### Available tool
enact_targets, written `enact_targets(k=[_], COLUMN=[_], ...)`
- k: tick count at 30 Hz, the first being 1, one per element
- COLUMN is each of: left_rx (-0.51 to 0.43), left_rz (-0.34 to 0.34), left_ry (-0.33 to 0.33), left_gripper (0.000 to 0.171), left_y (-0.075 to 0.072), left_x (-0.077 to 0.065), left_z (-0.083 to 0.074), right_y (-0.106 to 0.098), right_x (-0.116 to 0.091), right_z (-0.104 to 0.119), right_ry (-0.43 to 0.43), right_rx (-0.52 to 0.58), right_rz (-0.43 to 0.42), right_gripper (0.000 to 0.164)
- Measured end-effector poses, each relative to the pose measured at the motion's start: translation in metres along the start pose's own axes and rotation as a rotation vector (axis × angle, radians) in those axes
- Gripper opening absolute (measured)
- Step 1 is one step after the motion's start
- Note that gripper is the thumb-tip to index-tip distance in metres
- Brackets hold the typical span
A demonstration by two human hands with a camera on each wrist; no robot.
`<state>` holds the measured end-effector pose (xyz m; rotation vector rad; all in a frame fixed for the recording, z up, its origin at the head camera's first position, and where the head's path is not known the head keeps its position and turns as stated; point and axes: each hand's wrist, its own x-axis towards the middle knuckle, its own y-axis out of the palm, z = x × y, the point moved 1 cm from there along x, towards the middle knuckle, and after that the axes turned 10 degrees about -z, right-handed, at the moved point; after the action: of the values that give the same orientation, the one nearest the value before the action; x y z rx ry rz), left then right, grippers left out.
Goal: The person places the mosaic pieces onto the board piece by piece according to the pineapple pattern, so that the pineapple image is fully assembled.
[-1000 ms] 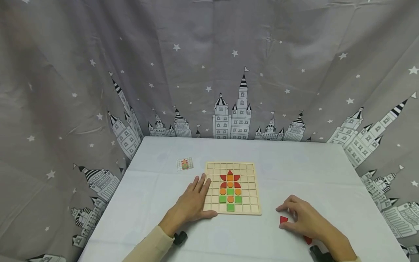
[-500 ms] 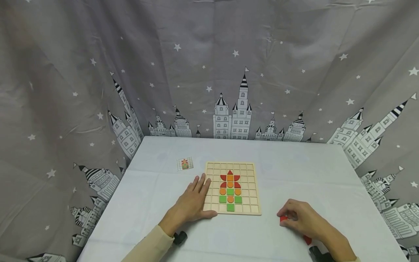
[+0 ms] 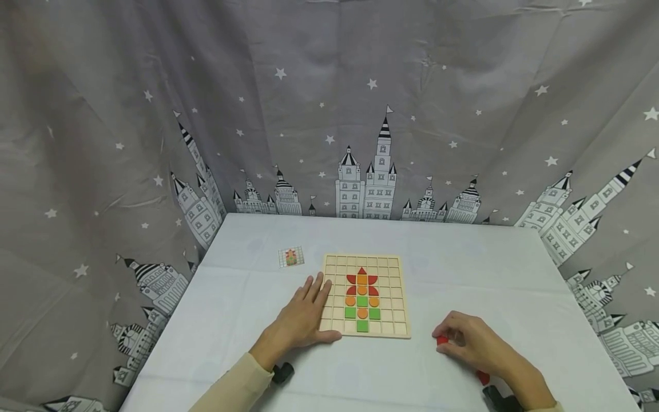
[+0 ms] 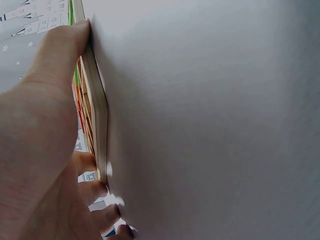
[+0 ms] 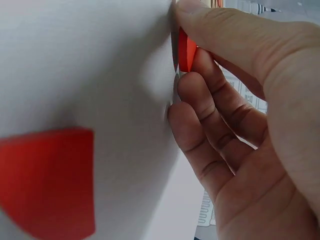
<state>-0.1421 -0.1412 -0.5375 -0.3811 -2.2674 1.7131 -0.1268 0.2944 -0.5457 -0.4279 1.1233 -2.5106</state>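
A wooden grid board lies mid-table with a pattern of red, orange and green pieces on it. My left hand rests along its left side, fingers spread over that edge and the thumb at the front left corner. To the right of the board, my right hand pinches a small red piece between thumb and fingers, low over the white cloth. The right wrist view shows this red piece on edge, partly covered by the thumb. Another red piece, with one rounded side, lies under the right wrist.
A small printed card with a coloured pattern lies behind the left hand, left of the board. White cloth covers the table. A grey curtain with stars and castles hangs behind and at both sides.
My right fingers have come together around the red piece, which has shifted slightly left and tilted up. My left hand and the board have stayed in place.
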Motion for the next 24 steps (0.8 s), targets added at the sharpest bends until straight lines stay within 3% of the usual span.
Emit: enact_targets(k=[7, 16, 24], left_rx=[-0.014, -0.013, 0.000], left_rz=[-0.002, 0.006, 0.006], left_ry=[0.000, -0.004, -0.010], left_gripper=[0.128, 0.128, 0.128], left_y=[-0.002, 0.000, 0.000], left_x=[-0.001, -0.001, -0.001], left_z=[-0.001, 0.000, 0.000], right_y=[0.004, 0.007, 0.014], right_x=[0.009, 0.024, 0.039], right_z=[0.008, 0.022, 0.038], right_ry=[-0.069, -0.038, -0.109], right_rx=[-0.005, -0.010, 0.051], right_rz=[-0.048, -0.018, -0.014], right_gripper=[0.020, 0.023, 0.023])
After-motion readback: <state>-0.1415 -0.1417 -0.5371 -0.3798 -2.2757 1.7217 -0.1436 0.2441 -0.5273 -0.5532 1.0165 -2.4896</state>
